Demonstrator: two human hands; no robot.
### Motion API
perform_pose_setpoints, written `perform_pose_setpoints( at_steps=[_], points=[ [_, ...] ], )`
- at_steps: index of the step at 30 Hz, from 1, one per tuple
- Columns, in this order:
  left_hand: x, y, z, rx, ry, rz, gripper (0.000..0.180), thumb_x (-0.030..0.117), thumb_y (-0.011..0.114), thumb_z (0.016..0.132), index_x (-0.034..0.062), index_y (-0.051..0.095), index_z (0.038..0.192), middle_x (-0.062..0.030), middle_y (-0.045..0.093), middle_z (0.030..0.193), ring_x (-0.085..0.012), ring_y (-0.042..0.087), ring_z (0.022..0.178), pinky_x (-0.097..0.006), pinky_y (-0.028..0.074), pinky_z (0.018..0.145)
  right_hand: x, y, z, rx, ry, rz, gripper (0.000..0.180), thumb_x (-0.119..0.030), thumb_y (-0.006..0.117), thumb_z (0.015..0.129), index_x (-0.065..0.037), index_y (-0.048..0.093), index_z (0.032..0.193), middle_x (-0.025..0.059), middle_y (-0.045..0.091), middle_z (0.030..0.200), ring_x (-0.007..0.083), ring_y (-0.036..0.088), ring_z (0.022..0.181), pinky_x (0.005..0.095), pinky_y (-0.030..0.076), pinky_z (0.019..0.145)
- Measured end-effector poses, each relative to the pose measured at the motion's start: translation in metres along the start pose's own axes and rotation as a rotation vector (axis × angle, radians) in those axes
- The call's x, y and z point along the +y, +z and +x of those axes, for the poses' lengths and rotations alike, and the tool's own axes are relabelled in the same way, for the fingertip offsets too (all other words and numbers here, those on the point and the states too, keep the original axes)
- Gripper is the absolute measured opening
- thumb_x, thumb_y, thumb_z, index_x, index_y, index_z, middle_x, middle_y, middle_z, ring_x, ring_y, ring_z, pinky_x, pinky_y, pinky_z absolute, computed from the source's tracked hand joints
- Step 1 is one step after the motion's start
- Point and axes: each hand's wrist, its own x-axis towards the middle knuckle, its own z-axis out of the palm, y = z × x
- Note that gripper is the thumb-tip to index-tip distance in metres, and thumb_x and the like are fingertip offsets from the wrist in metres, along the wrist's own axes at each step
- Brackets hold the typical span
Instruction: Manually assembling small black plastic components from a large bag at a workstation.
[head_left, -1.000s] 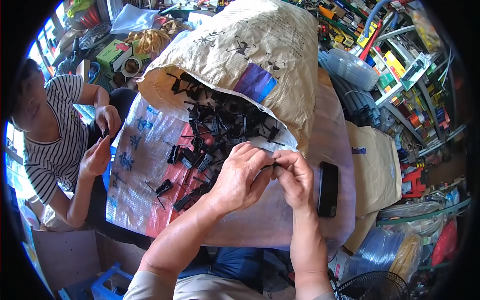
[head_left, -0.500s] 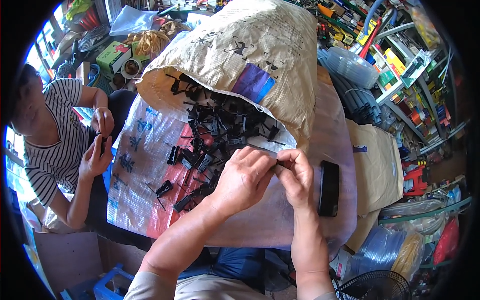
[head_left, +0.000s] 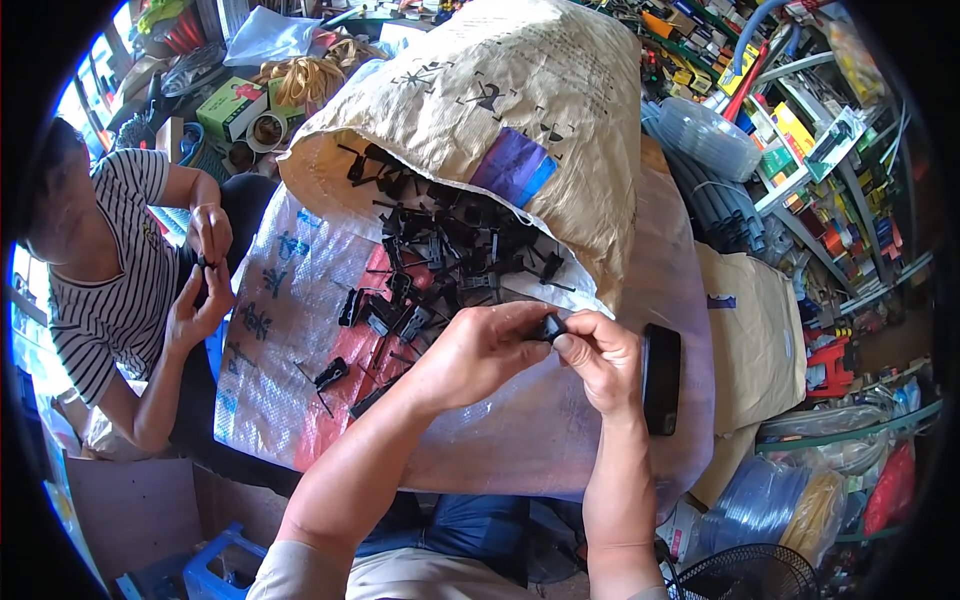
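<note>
Between the fingertips of both hands is a small black plastic part [head_left: 551,326], partly covered by the fingers. My left hand [head_left: 487,350] pinches it from the left, and my right hand [head_left: 602,362] grips its right side with thumb and forefinger. Just beyond and to the left, a heap of black plastic parts with thin legs [head_left: 460,238] spills from the mouth of a large paper sack [head_left: 560,90]. One loose black part [head_left: 331,373] lies apart at the heap's near left.
A woven plastic sheet [head_left: 265,400] covers the work surface. To the right of my right hand lies a black phone [head_left: 661,380]. At left sits a co-worker in a striped shirt [head_left: 130,260], fingering a small dark piece. Crowded shelves [head_left: 800,150] and a fan [head_left: 745,575] stand at right.
Both hands have turned, so more of the black part shows between the fingertips. The co-worker's hands have shifted slightly to the right.
</note>
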Motion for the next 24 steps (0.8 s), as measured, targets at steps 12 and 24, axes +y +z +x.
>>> perform_pose_setpoints(
  at_steps=[12, 24],
  points=[
    [0.001, -0.01, 0.0, 0.069, 0.066, 0.527, 0.027, 0.003, 0.063, 0.078, -0.0067, 0.059, 0.103, -0.0087, 0.065, 0.081, -0.009, 0.056, 0.075, -0.027, 0.05, 0.07, 0.01, 0.01, 0.0, -0.129, -0.001, -0.092, 0.003, -0.002, 0.064, 0.087, -0.001, 0.062, 0.086, -0.0025, 0.058, 0.074, 0.0035, 0.05, 0.069, 0.0196, 0.042, 0.06],
    [0.007, -0.047, 0.008, 0.506, 0.022, -0.53, 0.017, 0.018, 0.057, 0.092, 0.0029, 0.056, 0.084, -0.0096, 0.061, 0.078, -0.0148, 0.055, 0.058, -0.028, 0.048, 0.056, 0.038, 0.045, 0.009, -0.013, -0.309, -0.816, 0.031, -0.008, 0.071, 0.073, -0.005, 0.06, 0.102, 0.0131, 0.061, 0.09, 0.0324, 0.063, 0.081, 0.0395, 0.052, 0.067]
  ],
)
